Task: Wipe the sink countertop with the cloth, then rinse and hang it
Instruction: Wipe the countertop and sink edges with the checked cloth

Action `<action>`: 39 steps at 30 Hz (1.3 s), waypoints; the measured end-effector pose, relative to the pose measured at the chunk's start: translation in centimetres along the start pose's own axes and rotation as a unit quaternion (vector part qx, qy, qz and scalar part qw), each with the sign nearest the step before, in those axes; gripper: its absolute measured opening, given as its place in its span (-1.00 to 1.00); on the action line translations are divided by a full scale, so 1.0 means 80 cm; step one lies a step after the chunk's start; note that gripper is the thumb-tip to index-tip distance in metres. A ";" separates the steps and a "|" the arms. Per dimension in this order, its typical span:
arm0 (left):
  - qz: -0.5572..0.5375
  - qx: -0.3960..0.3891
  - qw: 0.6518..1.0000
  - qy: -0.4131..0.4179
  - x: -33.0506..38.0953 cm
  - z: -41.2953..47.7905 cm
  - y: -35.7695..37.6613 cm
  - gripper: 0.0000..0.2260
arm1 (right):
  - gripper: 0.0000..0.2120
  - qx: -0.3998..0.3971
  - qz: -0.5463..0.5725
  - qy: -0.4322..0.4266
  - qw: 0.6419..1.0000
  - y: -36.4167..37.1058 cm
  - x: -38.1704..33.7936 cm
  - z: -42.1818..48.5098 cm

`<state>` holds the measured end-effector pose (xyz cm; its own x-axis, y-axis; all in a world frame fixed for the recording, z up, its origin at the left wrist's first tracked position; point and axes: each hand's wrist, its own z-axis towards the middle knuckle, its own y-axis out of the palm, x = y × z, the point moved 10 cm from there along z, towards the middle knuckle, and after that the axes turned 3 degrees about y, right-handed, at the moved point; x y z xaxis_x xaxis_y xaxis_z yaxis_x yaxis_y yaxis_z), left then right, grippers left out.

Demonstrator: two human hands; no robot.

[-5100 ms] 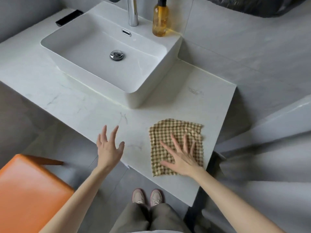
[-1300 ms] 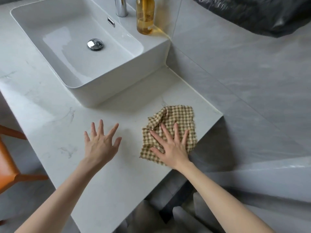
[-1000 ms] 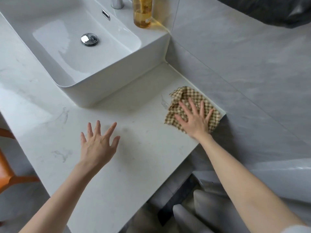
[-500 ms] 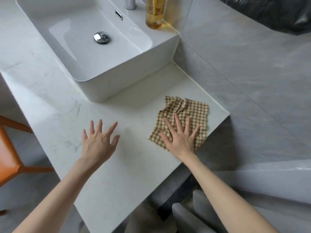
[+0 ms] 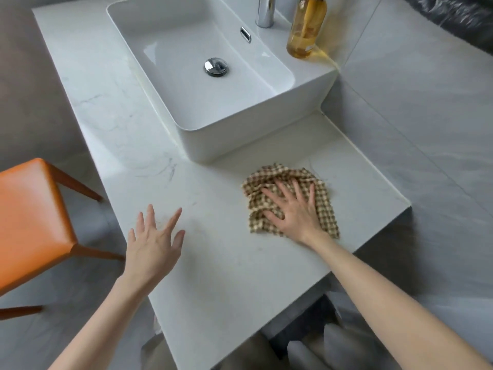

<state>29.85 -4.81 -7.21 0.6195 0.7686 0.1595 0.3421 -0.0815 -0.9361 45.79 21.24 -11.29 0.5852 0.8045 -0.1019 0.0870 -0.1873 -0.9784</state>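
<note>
The right hand [image 5: 296, 214] lies flat, fingers [image 5: 298, 189] spread, pressing the checked cloth [image 5: 288, 180] to the surface [image 5: 226, 263] before the basin [image 5: 306, 97]; left hand [image 5: 153, 244] hovers open, farther away.

**Entry: own body as seen from the head camera**

I am looking down at my own two arms. My left hand [image 5: 153, 247] and right hand [image 5: 296, 212] are both showing bare, backs up, with long, slim fingers and faint tendon lines running toward the knuckles. The nails are reading too small to describe. My left forearm [image 5: 106, 316] and right forearm [image 5: 386, 303] are running bare all the way to the lower frame edge, narrow at the wrist and widening toward the elbow. At the bottom edge I am wearing what is looking like grey-brown trousers [image 5: 248, 353]; only a blurred strip is showing.
</note>
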 end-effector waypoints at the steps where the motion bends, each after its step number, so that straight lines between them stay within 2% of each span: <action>1: -0.004 0.001 1.000 -0.010 -0.007 -0.001 0.002 -0.51 | -0.42 0.010 0.006 0.026 1.000 -0.006 0.014 0.022; 4: -0.017 0.005 0.999 -0.043 -0.028 -0.001 0.007 -0.50 | -0.42 0.033 0.021 0.110 0.993 -0.016 0.032 0.078; 7: -0.055 -0.005 0.995 -0.082 -0.051 -0.004 0.017 -0.50 | -0.43 0.035 0.019 0.160 0.986 -0.015 0.001 0.112; 10: -0.079 -0.014 0.992 -0.100 -0.063 -0.010 0.021 -0.50 | -0.40 0.027 0.015 0.123 0.992 -0.007 -0.073 0.110; 16: -0.191 0.003 0.978 -0.084 -0.082 -0.021 0.024 -0.48 | -0.42 0.031 0.021 -0.055 0.998 0.022 -0.242 0.030; 19: -0.204 -0.012 0.977 -0.056 -0.095 -0.021 0.029 -0.46 | -0.44 0.022 0.024 -0.121 0.992 0.039 -0.277 -0.025; 22: -0.210 -0.021 0.977 -0.038 -0.106 -0.023 0.033 -0.45 | -0.45 0.018 0.011 -0.168 0.986 0.044 -0.265 -0.064; 24: -0.228 -0.015 0.972 -0.046 -0.110 -0.029 0.033 -0.45 | -0.44 0.010 0.003 -0.162 0.987 0.042 -0.228 -0.068; 28: -0.299 0.009 0.953 -0.052 -0.108 -0.052 0.027 -0.45 | -0.39 0.011 -0.008 -0.042 0.999 0.027 -0.138 -0.040; 32: -0.368 -0.006 0.928 -0.054 -0.114 -0.067 0.037 -0.42 | -0.40 0.002 0.008 0.057 0.998 0.024 -0.145 -0.003; 34: -0.394 -0.031 0.917 -0.050 -0.119 -0.067 0.051 -0.35 | -0.41 0.002 0.013 0.044 0.999 0.025 -0.190 0.011; 39: -0.431 -0.072 0.899 -0.035 -0.125 -0.070 0.061 -0.19 | -0.41 0.002 0.013 -0.080 0.997 0.043 -0.315 -0.016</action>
<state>29.30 -16.49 -11.63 0.0363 0.6236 0.7809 0.7648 0.4856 -0.4233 32.40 -0.39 -11.87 0.4518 0.8786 -0.1548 0.0700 -0.2079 -0.9756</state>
